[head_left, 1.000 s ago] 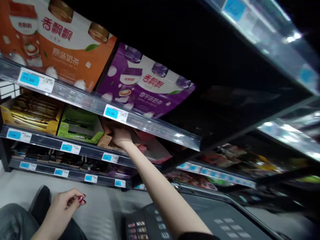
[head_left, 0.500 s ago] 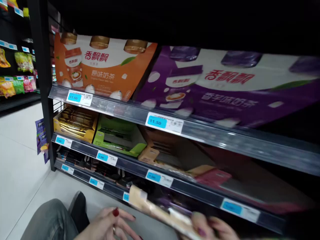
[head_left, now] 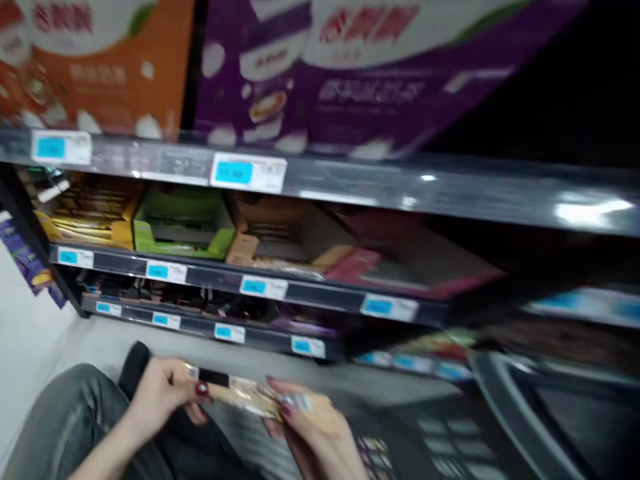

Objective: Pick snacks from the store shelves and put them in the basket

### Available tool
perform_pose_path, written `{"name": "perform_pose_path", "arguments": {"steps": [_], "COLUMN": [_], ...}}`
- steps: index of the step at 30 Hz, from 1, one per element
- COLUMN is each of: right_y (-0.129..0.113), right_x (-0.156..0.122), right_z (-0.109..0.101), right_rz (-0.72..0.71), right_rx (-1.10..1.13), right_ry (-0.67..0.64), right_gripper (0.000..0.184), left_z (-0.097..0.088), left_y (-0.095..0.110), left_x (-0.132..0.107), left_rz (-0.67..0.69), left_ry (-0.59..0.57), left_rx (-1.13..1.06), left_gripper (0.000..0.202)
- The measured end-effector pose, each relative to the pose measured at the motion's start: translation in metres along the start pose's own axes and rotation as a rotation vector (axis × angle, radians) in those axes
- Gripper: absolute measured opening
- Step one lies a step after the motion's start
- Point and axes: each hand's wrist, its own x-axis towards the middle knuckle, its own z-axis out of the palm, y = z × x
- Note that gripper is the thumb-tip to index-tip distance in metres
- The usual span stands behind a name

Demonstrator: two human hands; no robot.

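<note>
Tan packet just went two-handed, below the bottom shelf
Moments ago only the right hand had it; now the left hand has the other end, so it's probably steadier. From where I'm standing, each grip is pinched nearly closed on the packet, just out from the shelf's front edge.

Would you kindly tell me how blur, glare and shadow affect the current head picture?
In the head view, blur smears the lettering on the orange pack and purple pack; glare whitens the upper shelf edge toward the right; near-black shadow lies right of the purple pack; the slim packet, held by the left hand and right hand, looks soft.
</note>
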Motion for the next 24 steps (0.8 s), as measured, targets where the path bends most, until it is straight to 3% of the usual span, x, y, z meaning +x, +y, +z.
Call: {"name": "perform_pose_path", "arguments": {"steps": [6,16,19,22,24], "right_y": [0.005,0.004,0.003,0.008,0.012], "right_x": [-0.001,0.002,0.007,0.011,0.011], "right_z": [0.006,0.002,-0.004,-0.007,-0.004], "right_rz": [0.023,-0.026,-0.087,-0.098,-0.061], "right_rx": [0.105,0.132,0.181,0.122,-0.008], "right_ry": [0.108,0.135,0.158,0.175,0.107], "right_gripper": [0.033,0.034,0.029,0.033,0.037], "left_z": [-0.003,0.001,0.002,0.010,0.021], "left_y": [-0.004,-0.004,-0.001,-0.005,-0.014], "left_x": [-0.003,-0.003,-0.004,-0.011,-0.017], "left_rz": [0.042,0.107,0.044,-0.119,-0.253], "left_ry": [0.063,0.086,-0.020,-0.300,-0.485], "left_rx": [0.092,0.163,0.301,0.469,0.455], "left_gripper": [0.029,0.026,0.021,0.019,0.021]}}
